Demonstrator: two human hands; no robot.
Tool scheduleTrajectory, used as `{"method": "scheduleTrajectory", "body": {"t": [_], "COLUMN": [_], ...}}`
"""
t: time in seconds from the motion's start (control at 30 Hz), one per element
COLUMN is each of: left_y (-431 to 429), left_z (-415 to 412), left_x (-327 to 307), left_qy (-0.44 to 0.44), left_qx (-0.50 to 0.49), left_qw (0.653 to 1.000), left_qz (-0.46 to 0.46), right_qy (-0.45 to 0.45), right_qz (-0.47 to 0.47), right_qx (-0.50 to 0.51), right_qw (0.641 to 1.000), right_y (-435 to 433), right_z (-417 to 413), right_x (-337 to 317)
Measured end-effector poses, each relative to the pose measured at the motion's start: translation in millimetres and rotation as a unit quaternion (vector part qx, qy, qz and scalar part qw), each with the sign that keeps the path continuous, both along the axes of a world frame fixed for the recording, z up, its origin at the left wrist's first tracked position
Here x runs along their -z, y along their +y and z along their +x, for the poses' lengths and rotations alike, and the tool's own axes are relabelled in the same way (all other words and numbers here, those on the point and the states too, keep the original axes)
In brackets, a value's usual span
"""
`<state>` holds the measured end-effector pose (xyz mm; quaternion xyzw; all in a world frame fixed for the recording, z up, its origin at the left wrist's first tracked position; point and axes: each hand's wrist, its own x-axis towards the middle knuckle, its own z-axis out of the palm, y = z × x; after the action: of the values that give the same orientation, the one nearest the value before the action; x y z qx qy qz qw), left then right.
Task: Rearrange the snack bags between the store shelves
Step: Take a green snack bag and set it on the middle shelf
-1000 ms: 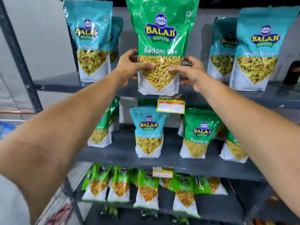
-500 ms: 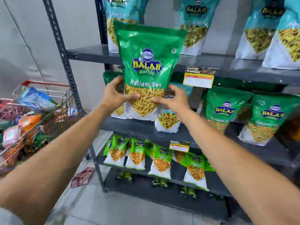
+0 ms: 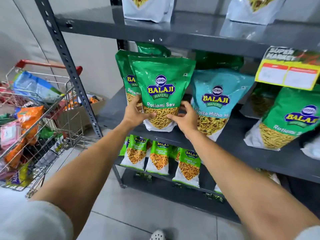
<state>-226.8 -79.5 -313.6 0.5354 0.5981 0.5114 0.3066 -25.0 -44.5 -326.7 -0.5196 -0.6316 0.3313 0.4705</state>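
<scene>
A large green Ratlami Sev bag (image 3: pixel 161 87) stands upright at the left end of the middle shelf (image 3: pixel 242 153), in front of another green bag (image 3: pixel 124 73). My left hand (image 3: pixel 136 115) grips its lower left side. Its lower right side is held by my right hand (image 3: pixel 186 118). A teal Khatta Mitha bag (image 3: pixel 218 101) stands just to the right, touching my right hand. Further right is another green Ratlami Sev bag (image 3: pixel 285 122).
The upper shelf (image 3: pixel 190 30) holds white-bottomed bags. Small green bags (image 3: pixel 158 156) line the lower shelf. A yellow price tag (image 3: pixel 287 75) hangs from the upper shelf edge. A wire shopping cart (image 3: pixel 39 122) full of packets stands at left, beside the rack's post (image 3: pixel 69 66).
Both hands carried the green bag down from the top shelf to the left end of the middle shelf. The view dropped and swung left, showing the cart.
</scene>
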Motion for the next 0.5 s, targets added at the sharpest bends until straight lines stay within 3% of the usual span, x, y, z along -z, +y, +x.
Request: {"method": "scheduleTrajectory", "body": {"t": [0.23, 0.33, 0.4, 0.5], "left_y": [17.7, 1.5, -16.9, -32.6], "left_z": [8.0, 22.4, 45.8, 98.3], "left_x": [42.1, 57.1, 72.9, 88.0], "left_qy": [-0.052, -0.114, -0.109, -0.058], "left_qx": [0.019, -0.104, -0.176, -0.106], "left_qw": [0.998, 0.988, 0.978, 0.992], "left_qz": [-0.006, 0.013, 0.014, -0.019], "right_qy": [-0.008, -0.022, -0.040, -0.060], "right_qz": [0.021, 0.056, 0.083, 0.114], "right_qx": [0.015, 0.031, 0.059, 0.134], "right_qw": [1.000, 0.998, 0.994, 0.982], "right_y": [4.5, -9.9, -22.1, -32.0], "right_z": [2.8, 17.4, 40.6, 88.0], "right_x": [37.1, 45.9, 52.4, 56.1]}}
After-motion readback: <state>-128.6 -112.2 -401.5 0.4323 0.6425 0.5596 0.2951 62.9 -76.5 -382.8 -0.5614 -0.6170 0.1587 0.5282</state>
